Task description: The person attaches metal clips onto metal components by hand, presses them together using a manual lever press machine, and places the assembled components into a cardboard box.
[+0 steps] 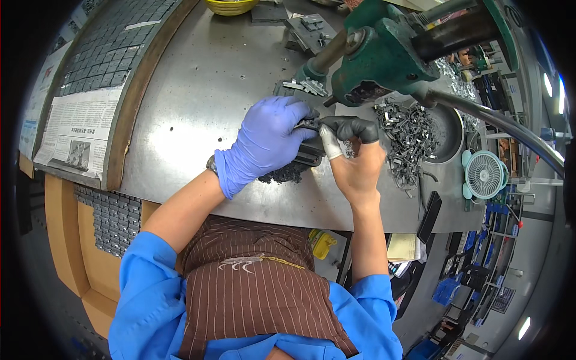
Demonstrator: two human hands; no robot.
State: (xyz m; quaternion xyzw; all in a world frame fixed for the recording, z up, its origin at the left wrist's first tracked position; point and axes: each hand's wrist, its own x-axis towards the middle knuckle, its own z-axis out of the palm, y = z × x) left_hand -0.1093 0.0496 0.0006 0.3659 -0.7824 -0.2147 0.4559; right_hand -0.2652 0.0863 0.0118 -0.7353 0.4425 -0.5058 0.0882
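Note:
My left hand (pixel 270 135), in a purple-blue glove, closes its thumb and fingers on a small dark metal part (pixel 308 125). My right hand (pixel 354 141) wears black finger covers and a white one on the thumb. Its thumb and forefinger are pinched at the right end of that same part; whether they hold a further small piece is hidden. Just below the hands sits a dark block-like fixture (pixel 309 157) with dark shavings (pixel 283 174) beside it. The green hand press (pixel 384 60) stands right behind, with silvery strip-like parts (pixel 306 86) lying at its base.
Small black and silver pieces (pixel 408 141) are heaped at right by a round tray (pixel 453 135). A teal fan (pixel 483 174) stands at the right edge. On the left, a wood-edged board (pixel 129 132) carries newspaper and rows of grey parts (pixel 108 54). A yellow bowl (pixel 233 7) is at the back.

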